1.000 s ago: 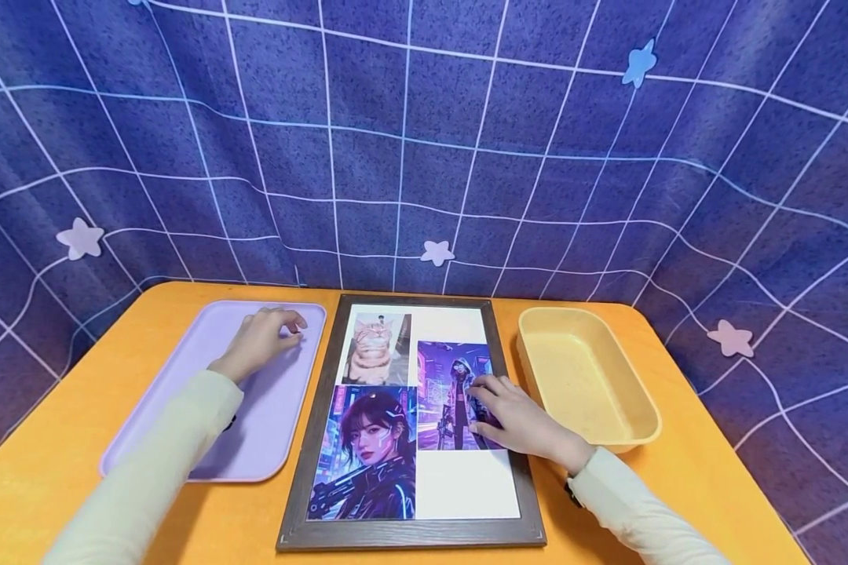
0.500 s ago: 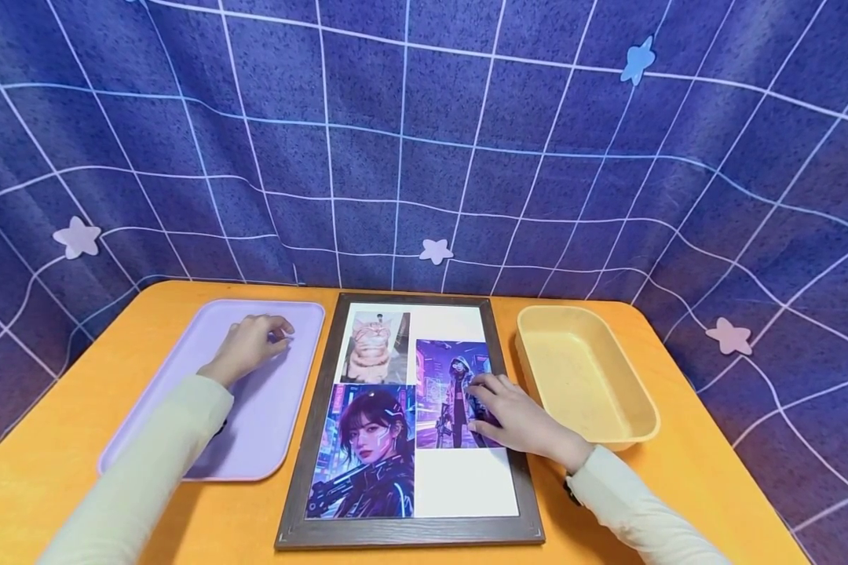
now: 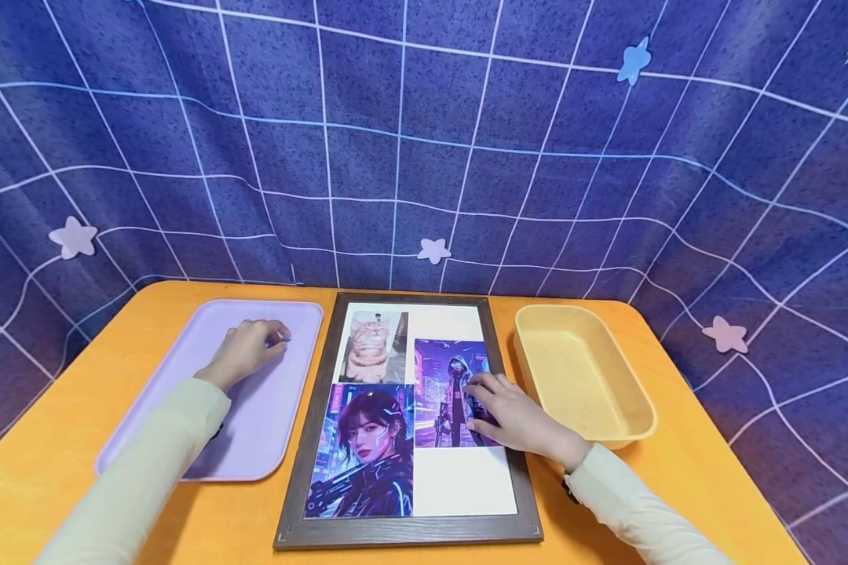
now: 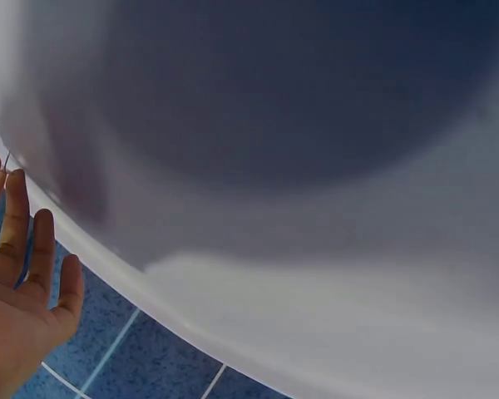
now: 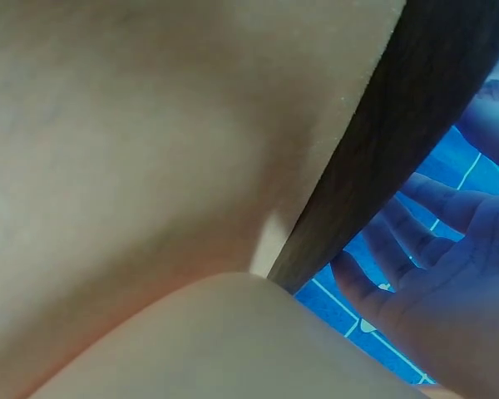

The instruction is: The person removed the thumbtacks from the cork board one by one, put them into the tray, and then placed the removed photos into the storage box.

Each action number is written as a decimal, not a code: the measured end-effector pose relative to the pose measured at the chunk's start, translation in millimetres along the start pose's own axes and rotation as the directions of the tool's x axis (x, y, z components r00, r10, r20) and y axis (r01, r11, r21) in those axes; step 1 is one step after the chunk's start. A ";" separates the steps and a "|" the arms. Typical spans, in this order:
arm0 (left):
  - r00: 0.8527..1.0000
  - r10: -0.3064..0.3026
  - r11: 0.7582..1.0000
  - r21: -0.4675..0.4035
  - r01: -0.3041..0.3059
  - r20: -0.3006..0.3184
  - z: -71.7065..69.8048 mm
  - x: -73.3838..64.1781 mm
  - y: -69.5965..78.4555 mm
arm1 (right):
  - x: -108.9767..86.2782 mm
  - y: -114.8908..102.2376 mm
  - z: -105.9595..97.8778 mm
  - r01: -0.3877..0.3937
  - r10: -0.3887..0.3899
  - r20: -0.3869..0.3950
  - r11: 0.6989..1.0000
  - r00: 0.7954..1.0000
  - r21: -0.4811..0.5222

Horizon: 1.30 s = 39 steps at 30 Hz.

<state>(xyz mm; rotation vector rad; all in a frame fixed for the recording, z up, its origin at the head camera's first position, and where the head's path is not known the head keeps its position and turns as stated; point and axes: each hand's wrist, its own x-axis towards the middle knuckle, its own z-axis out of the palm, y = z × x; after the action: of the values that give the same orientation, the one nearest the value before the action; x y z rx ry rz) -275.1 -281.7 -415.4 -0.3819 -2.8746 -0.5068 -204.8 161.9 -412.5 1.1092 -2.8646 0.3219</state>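
Over the lilac tray, my left hand pinches a small thin pin between thumb and index fingertips. Only its fine needle-like shaft shows clearly in the left wrist view; the other fingers are spread. My right hand rests on the right edge of a picture of a hooded figure, fingers loosely bent, covering part of it. That picture lies on a dark-framed white board. Left of it on the board are a cat photo, with a small dark spot at its top, and a portrait picture.
Right of the board stands a yellow plastic bin. Everything sits on an orange table. A blue gridded curtain with star shapes hangs behind and at both sides.
My left hand has shifted left and slightly down over the tray, its fingertips drawing away from the board. The right hand has stayed on the picture.
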 end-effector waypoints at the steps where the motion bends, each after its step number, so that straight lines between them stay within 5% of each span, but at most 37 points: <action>1: 1.000 0.000 1.000 0.001 0.000 -0.001 -0.1 -0.3 0.4 | 0.0 -0.1 0.1 -0.002 0.002 0.002 1.000 1.000 -0.001; 13: 0.999 0.000 1.000 0.030 0.001 -0.041 3.2 -1.2 -0.2 | -0.1 -0.6 0.3 -0.003 0.003 0.006 1.000 1.000 0.001; 22: 0.993 0.062 0.995 0.084 -0.054 -0.097 4.0 2.0 5.5 | 0.0 -0.5 0.3 -0.001 0.001 0.001 1.000 1.000 0.002; 30: 0.984 0.118 0.990 0.097 -0.106 -0.135 1.8 13.8 23.1 | -0.4 0.2 0.1 -0.010 0.010 0.002 1.000 1.000 0.008; 39: 0.987 0.145 0.985 0.103 -0.137 -0.073 5.0 22.3 48.8 | 0.2 -0.2 0.2 -0.012 0.013 -0.006 1.000 1.000 0.022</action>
<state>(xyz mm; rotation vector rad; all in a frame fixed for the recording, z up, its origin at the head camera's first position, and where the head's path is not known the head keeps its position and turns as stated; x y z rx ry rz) -283.1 -230.8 -399.7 -0.5318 -2.7561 -0.3466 -204.8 161.6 -412.7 1.0920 -2.8703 0.3575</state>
